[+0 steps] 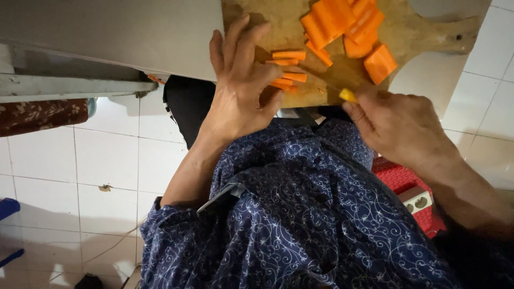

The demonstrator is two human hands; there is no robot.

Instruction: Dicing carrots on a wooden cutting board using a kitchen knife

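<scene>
Now the left hand (241, 88) presses spread fingers on thin orange strips (287, 68) at the wooden cutting board's (423, 37) near edge, while the right hand (399, 126) grips a yellow-handled knife (347, 95) beside them.

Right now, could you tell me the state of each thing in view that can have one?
Left hand: fingers spread, pressing carrot sticks.
Right hand: closed on yellow-handled knife.
Carrot chunks: cut, piled at the far end.
Cutting board: flat, partly covered.
</scene>
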